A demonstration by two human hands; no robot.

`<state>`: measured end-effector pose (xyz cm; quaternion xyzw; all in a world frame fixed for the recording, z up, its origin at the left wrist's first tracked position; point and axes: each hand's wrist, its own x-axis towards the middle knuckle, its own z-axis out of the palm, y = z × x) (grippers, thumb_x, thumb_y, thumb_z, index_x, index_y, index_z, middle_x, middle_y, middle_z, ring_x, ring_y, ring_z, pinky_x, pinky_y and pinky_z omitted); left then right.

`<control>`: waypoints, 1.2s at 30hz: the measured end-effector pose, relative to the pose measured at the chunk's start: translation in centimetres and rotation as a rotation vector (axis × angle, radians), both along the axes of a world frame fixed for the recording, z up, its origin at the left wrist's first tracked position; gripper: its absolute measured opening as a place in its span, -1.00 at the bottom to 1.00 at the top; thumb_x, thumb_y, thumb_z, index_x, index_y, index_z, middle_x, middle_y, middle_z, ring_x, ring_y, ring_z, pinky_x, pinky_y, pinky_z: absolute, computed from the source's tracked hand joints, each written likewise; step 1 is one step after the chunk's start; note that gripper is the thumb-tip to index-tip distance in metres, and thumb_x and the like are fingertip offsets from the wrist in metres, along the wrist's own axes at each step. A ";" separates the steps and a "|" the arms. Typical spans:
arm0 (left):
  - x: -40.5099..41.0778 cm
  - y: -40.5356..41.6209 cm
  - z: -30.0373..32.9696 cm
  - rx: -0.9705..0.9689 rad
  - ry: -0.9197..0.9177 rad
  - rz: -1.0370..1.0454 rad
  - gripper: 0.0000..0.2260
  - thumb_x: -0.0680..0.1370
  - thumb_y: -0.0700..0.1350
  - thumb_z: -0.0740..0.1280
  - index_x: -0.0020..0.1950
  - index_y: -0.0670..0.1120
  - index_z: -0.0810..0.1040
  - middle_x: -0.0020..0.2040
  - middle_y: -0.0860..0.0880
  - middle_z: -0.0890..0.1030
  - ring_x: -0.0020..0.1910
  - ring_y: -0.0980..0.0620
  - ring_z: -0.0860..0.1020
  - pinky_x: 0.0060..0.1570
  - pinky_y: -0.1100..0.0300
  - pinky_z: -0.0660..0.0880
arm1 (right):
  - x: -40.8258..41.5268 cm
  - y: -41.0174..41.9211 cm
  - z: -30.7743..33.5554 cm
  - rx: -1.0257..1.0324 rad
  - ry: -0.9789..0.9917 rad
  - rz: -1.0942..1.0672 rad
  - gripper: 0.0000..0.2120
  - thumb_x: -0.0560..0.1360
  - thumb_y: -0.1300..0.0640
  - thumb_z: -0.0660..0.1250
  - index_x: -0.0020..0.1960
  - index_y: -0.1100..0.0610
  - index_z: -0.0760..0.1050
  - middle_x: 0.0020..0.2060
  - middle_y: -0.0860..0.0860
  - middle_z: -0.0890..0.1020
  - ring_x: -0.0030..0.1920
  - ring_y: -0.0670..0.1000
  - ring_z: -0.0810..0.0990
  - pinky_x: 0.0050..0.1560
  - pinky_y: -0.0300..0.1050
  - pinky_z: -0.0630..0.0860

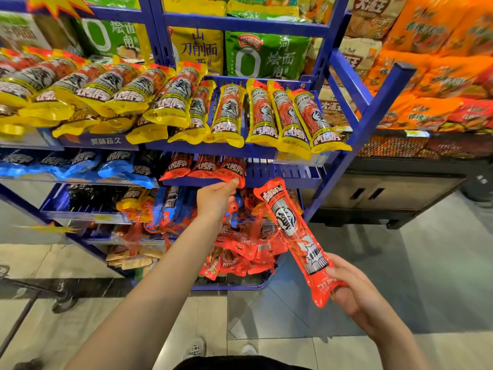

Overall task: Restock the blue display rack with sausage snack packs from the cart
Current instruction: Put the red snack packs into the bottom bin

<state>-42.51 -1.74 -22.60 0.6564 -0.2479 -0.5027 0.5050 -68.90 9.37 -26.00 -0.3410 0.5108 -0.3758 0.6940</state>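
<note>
The blue rack point(369, 108) has several sloped shelves. The upper shelf point(213, 149) carries a row of yellow sausage packs point(229, 113), lying side by side with their bottoms at the front edge. The shelf below point(282, 173) holds blue packs point(80, 164) on the left part and three red packs point(205, 166) in the middle; its right part shows bare slotted metal. The left hand point(216, 197) reaches to this shelf, and its fingers touch the rightmost red pack at the front edge; it seems to pinch the pack, but the grip is partly hidden. The right hand point(357, 292) grips the lower end of one long red sausage pack point(293, 236), tilted up toward the rack. The lowest shelves contain mixed red bags point(240, 252), loosely piled.
</note>
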 end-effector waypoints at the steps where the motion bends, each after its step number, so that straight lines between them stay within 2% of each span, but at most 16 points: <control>1: -0.2 0.1 0.2 0.004 -0.001 -0.007 -0.72 0.48 -0.03 0.42 0.07 -0.21 0.60 -0.06 -0.10 0.62 -0.18 0.04 0.54 -0.17 0.16 0.48 | -0.1 0.0 0.0 -0.004 0.009 0.002 -0.51 0.26 0.13 0.38 0.18 0.23 0.54 -0.02 0.20 0.66 -0.14 0.04 0.63 -0.21 -0.17 0.56; 4: -0.3 0.3 0.5 0.039 -0.026 -0.083 -0.70 0.51 -0.02 0.38 0.12 -0.20 0.56 0.01 -0.15 0.61 -0.10 -0.01 0.55 -0.11 0.12 0.48 | -0.5 -0.3 0.3 -0.026 0.036 0.023 -0.39 0.19 0.00 0.50 0.19 0.20 0.54 0.02 0.22 0.65 -0.08 0.08 0.61 -0.07 -0.07 0.53; 5: -0.2 0.7 0.5 0.050 -0.044 -0.120 -0.69 0.53 -0.01 0.36 0.14 -0.21 0.55 0.01 -0.18 0.61 -0.11 -0.01 0.54 -0.10 0.11 0.48 | -0.7 -0.5 0.5 -0.034 0.033 0.031 -0.40 0.21 0.00 0.49 0.20 0.20 0.54 0.04 0.24 0.64 -0.05 0.11 0.60 -0.04 -0.04 0.52; 7: 0.1 1.7 0.5 0.048 -0.109 -0.188 -0.69 0.54 0.01 0.32 0.15 -0.19 0.54 0.00 -0.17 0.59 -0.09 0.01 0.54 -0.07 0.11 0.49 | -1.5 -1.1 1.3 -0.060 0.022 0.059 -0.51 0.31 0.12 0.34 0.22 0.25 0.52 0.07 0.26 0.63 -0.02 0.13 0.60 -0.03 -0.07 0.55; 9: 0.5 3.4 0.6 -0.017 -0.250 -0.256 -0.67 0.54 0.05 0.30 0.21 -0.12 0.50 0.13 -0.07 0.56 0.04 0.03 0.54 0.10 0.09 0.47 | -2.1 -1.9 2.8 -0.109 0.042 0.119 -0.54 0.32 0.18 0.27 0.20 0.25 0.54 0.08 0.24 0.64 0.00 0.10 0.62 -0.05 -0.16 0.58; 12: 0.9 6.5 1.3 -0.248 -0.520 -0.447 -0.51 0.52 0.08 0.34 0.40 -0.01 0.35 0.31 0.09 0.40 0.26 0.16 0.37 0.26 0.21 0.28 | -2.7 -3.6 5.3 -0.147 0.121 0.251 -0.52 0.16 0.11 0.38 0.08 0.15 0.63 -0.03 0.14 0.69 -0.15 -0.02 0.65 -0.26 -0.25 0.56; 14: 1.0 8.2 1.9 -0.390 -0.736 -0.634 -0.44 0.45 0.14 0.37 0.40 0.06 0.33 0.32 0.19 0.33 0.34 0.22 0.26 0.32 0.24 0.19 | -2.6 -5.0 6.5 -0.155 0.223 0.342 -0.46 0.09 0.02 0.37 0.06 0.12 0.64 -0.09 0.08 0.69 -0.22 -0.08 0.61 -0.32 -0.28 0.51; 15: 1.2 8.7 1.9 -0.402 -0.782 -0.720 -0.43 0.41 0.16 0.39 0.38 0.08 0.36 0.30 0.21 0.36 0.33 0.24 0.28 0.34 0.23 0.22 | -2.4 -5.6 6.9 -0.168 0.272 0.368 -0.45 0.08 0.00 0.37 0.06 0.12 0.63 -0.11 0.04 0.69 -0.23 -0.10 0.59 -0.32 -0.28 0.49; 17: 1.3 9.6 1.6 -0.298 -0.691 -0.848 -0.48 0.38 0.09 0.48 0.30 0.10 0.45 0.21 0.22 0.50 0.22 0.25 0.45 0.28 0.16 0.41 | -1.8 -6.7 7.5 -0.197 0.335 0.369 -0.49 0.07 -0.01 0.39 0.01 0.10 0.62 -0.19 -0.01 0.67 -0.27 -0.12 0.57 -0.33 -0.28 0.48; 19: 1.0 10.8 1.3 -0.185 -0.488 -0.909 -0.62 0.42 -0.05 0.49 0.21 0.05 0.54 0.08 0.08 0.63 0.07 0.14 0.58 0.15 0.13 0.51 | -0.9 -7.3 7.9 -0.221 0.359 0.372 -0.60 0.13 0.03 0.43 -0.05 0.11 0.59 -0.27 -0.03 0.65 -0.32 -0.11 0.56 -0.37 -0.27 0.47; 22: 0.6 12.7 0.6 -0.181 -0.311 -0.879 -0.72 0.46 -0.16 0.45 0.16 -0.05 0.59 0.04 -0.01 0.67 0.00 0.10 0.62 -0.01 0.23 0.54 | 0.4 -7.6 7.7 -0.234 0.396 0.368 -0.77 0.38 0.14 0.45 0.02 0.17 0.58 -0.25 0.01 0.63 -0.32 -0.08 0.53 -0.37 -0.25 0.46; 24: 0.3 13.9 0.2 -0.191 -0.235 -0.822 -0.74 0.45 -0.20 0.44 0.14 -0.11 0.61 0.04 -0.03 0.67 -0.02 0.10 0.62 -0.04 0.28 0.52 | 1.2 -7.6 7.1 -0.218 0.402 0.298 -0.80 0.45 0.12 0.40 0.05 0.16 0.57 -0.22 0.06 0.63 -0.28 -0.04 0.52 -0.35 -0.24 0.46; 29: -0.9 14.8 0.0 -0.177 -0.074 -0.572 -0.82 0.47 -0.21 0.39 0.07 -0.15 0.62 -0.07 -0.01 0.69 -0.12 0.14 0.63 -0.14 0.35 0.50 | 3.6 -5.3 5.8 -0.118 0.231 0.000 -0.63 0.43 -0.03 0.39 0.17 0.10 0.47 -0.06 0.08 0.65 -0.16 0.04 0.63 -0.14 -0.13 0.53; 32: -1.9 13.9 0.3 -0.179 -0.026 -0.393 -0.84 0.47 -0.19 0.39 0.03 -0.16 0.64 -0.08 -0.05 0.70 -0.12 0.13 0.63 -0.12 0.32 0.51 | 5.4 -1.6 5.1 -0.052 0.163 -0.003 -0.51 0.28 -0.09 0.40 0.13 0.13 0.47 -0.08 0.10 0.64 -0.16 0.05 0.64 -0.11 -0.06 0.55; 34: -2.6 12.9 0.8 -0.159 -0.001 -0.310 -0.86 0.46 -0.17 0.41 -0.01 -0.16 0.65 -0.09 -0.09 0.70 -0.12 0.08 0.62 -0.04 0.23 0.53 | 6.9 0.8 4.7 -0.031 0.126 0.036 -0.47 0.24 -0.05 0.47 0.13 0.14 0.47 -0.06 0.16 0.65 -0.15 0.08 0.65 -0.12 -0.03 0.59; 36: -3.1 11.7 1.3 -0.145 -0.012 -0.272 -0.85 0.46 -0.16 0.42 -0.03 -0.19 0.65 -0.17 -0.06 0.69 -0.20 0.11 0.61 -0.11 0.26 0.53 | 8.0 2.5 4.4 -0.029 0.095 0.016 -0.55 0.33 0.10 0.52 0.14 0.14 0.46 -0.08 0.14 0.66 -0.14 0.10 0.66 -0.16 -0.04 0.62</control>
